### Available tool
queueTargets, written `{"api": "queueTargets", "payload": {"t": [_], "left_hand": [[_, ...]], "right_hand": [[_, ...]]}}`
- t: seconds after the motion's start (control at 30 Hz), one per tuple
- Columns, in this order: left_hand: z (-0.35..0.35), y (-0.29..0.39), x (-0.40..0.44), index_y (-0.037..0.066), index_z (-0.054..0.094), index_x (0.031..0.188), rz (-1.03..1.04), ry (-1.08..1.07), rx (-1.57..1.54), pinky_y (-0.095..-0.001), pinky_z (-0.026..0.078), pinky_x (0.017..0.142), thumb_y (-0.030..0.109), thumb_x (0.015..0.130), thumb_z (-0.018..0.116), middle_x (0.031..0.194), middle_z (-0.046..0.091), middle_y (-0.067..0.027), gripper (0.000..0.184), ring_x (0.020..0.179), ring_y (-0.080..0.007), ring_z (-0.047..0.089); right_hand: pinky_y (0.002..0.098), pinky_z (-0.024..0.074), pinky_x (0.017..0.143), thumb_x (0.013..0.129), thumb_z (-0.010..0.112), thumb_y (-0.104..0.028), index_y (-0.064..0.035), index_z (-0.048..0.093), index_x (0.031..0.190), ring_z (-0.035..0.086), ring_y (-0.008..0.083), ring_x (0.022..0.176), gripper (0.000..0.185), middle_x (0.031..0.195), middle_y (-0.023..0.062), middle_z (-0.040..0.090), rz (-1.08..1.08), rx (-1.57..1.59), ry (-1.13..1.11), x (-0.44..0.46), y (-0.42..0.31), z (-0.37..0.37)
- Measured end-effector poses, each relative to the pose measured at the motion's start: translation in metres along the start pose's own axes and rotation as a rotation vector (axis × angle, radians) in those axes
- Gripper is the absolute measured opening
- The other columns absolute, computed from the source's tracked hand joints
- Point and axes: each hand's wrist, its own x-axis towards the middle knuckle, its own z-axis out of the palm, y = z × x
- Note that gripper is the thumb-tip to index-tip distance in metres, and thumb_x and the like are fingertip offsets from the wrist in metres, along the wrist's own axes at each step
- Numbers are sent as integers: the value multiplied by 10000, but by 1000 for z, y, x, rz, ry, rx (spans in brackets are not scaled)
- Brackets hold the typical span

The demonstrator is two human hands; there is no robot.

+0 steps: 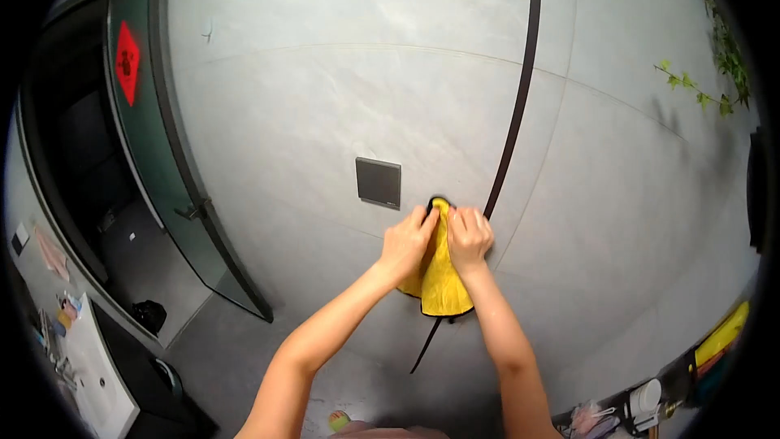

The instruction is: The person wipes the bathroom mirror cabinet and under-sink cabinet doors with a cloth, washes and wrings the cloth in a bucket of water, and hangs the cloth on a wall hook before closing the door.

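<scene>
A yellow cloth with black edging hangs in front of the grey wall. My left hand grips its upper left part with the fingers closed. On the other side, my right hand is closed on the upper right part, close to the left hand. The cloth's top rises a little between both hands, and its lower part falls open in folds. A thin black strap dangles below its bottom edge. What the fingers cover of the cloth is hidden.
A dark square wall plate is left of the hands; a dark vertical strip runs up the wall. A glass door stands open at left, above a white washbasin. Bathroom items, including a white cup, line the lower right.
</scene>
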Motion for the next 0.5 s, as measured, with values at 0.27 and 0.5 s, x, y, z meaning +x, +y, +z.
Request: {"api": "queueTargets", "payload": {"t": [0.27, 0.5], "left_hand": [[-45, -4, 76, 100, 667, 1112, 156, 222, -174, -367, 473, 630, 32, 772, 602, 815, 514, -75, 353, 751, -255, 561], [-91, -93, -22, 133, 681, 1113, -26, -169, -301, -405, 469, 646, 39, 826, 631, 857, 523, -94, 306, 784, -293, 578]], "right_hand": [[382, 443, 583, 772, 705, -19, -46, 570, 772, 558, 271, 698, 137, 792, 66, 537, 182, -96, 45, 66, 13, -8], [417, 487, 687, 778, 686, 14, -29, 578, 930, 606, 356, 823, 191, 916, 138, 583, 399, 331, -239, 18, -80, 11]]}}
